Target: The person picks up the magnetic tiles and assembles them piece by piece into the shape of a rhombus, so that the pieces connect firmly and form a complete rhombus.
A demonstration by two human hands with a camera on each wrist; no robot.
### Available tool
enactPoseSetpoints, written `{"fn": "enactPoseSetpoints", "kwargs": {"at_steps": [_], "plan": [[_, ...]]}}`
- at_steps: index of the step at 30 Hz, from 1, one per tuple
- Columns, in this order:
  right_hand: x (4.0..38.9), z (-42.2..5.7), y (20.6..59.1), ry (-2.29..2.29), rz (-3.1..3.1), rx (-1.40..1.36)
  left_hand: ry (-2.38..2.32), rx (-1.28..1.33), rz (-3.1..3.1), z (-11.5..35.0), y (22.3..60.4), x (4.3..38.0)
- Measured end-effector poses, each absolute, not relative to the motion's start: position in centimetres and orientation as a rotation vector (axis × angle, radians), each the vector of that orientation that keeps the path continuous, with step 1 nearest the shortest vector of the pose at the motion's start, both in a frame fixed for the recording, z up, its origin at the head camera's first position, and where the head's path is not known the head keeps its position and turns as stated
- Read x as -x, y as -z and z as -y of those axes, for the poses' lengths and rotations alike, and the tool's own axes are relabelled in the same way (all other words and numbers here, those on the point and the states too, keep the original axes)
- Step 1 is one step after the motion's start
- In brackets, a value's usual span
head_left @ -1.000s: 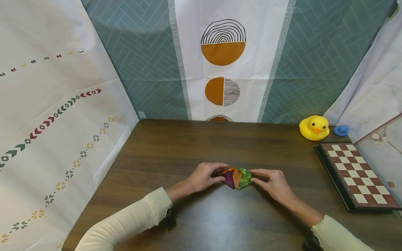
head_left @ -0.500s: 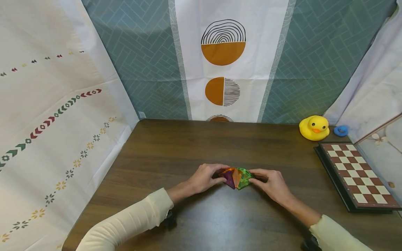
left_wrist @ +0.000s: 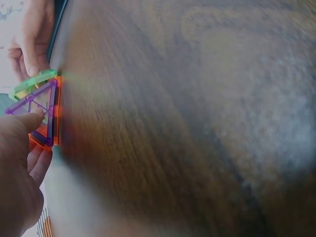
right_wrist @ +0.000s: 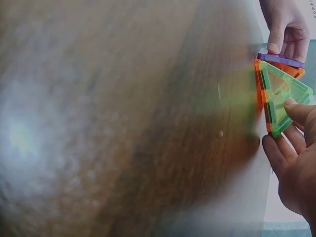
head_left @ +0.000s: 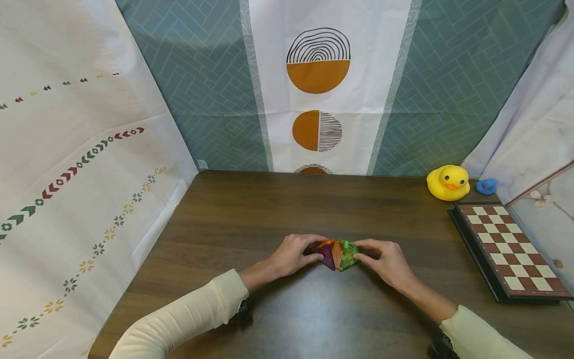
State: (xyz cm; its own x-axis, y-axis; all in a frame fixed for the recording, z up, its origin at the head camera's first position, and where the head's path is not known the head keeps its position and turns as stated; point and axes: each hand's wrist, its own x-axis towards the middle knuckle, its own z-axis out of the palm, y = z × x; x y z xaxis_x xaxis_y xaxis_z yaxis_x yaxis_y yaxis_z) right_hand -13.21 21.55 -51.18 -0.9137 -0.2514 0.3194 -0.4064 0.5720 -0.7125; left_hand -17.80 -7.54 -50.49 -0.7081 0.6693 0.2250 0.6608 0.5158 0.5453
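Translucent triangular magnetic tiles stand joined in a small peaked shape on the brown table, between both hands. A purple tile (head_left: 327,257) forms its left side, an orange tile (head_left: 337,255) the middle, a green tile (head_left: 349,256) the right. My left hand (head_left: 293,254) holds the left end, its thumb (left_wrist: 33,118) on the purple tile and its fingers behind. My right hand (head_left: 387,262) pinches the right end, thumb on the face of the green tile (right_wrist: 286,91), fingers around the back. In the left wrist view, orange edges (left_wrist: 58,111) run along the base of the purple tile.
A chessboard (head_left: 515,249) lies at the table's right edge. Behind it sit a yellow rubber duck (head_left: 448,183) and a small blue duck (head_left: 487,186). The wooden table (head_left: 251,204) ends at a patterned cloth (head_left: 215,99) at the back.
The right hand has shifted very slightly left, its thumb further onto the green tile. The left hand and the joined tiles stay almost still.
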Motion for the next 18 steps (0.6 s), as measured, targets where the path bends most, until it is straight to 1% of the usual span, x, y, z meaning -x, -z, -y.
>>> {"fn": "enactPoseSetpoints", "kwargs": {"at_steps": [9,18], "plan": [[13.24,-21.27,50.59,-1.299,2.662,-0.522,-0.974,-1.181,-2.723,7.56,50.5,17.75],[13.3,-20.85,50.22,-1.323,2.615,-0.568,-0.962,-1.193,-2.73,7.54,50.57,17.79]]}}
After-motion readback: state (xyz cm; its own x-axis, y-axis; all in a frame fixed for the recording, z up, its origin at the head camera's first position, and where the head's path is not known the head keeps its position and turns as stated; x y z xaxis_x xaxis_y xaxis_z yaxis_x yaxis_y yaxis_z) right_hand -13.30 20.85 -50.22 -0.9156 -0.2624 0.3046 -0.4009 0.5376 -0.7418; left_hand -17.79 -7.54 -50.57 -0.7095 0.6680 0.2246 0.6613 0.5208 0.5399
